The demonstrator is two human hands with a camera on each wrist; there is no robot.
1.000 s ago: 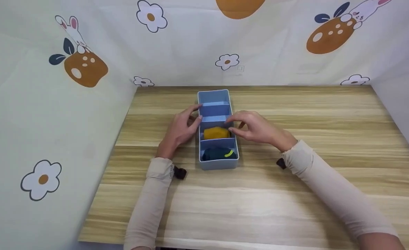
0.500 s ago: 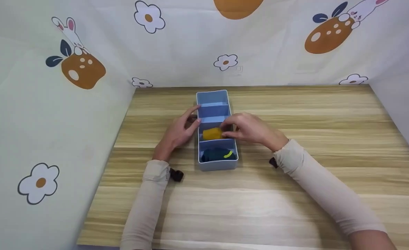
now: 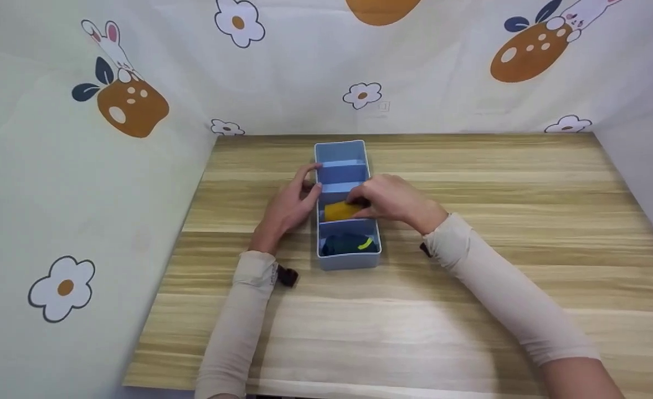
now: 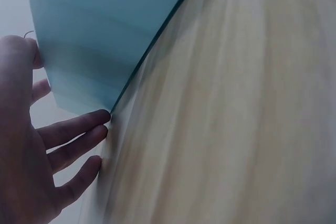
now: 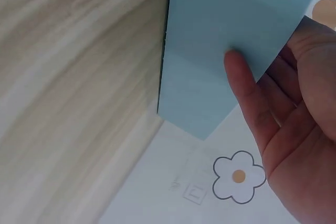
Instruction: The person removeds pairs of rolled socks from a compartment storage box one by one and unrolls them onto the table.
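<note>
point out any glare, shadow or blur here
Head view: pale glare on the near part of the flat, tan wood-grain table; left wrist view: grain blurred; right wrist view: small shadow on the light-blue rectangular plastic box beside the fingers.

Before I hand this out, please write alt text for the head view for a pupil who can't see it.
A person's right hand holds the right end of a yellow cloth bundle inside a blue four-compartment box on a wood-grain table. The left hand touches the box's left side; a dark cloth bundle lies in the nearest compartment.
</note>
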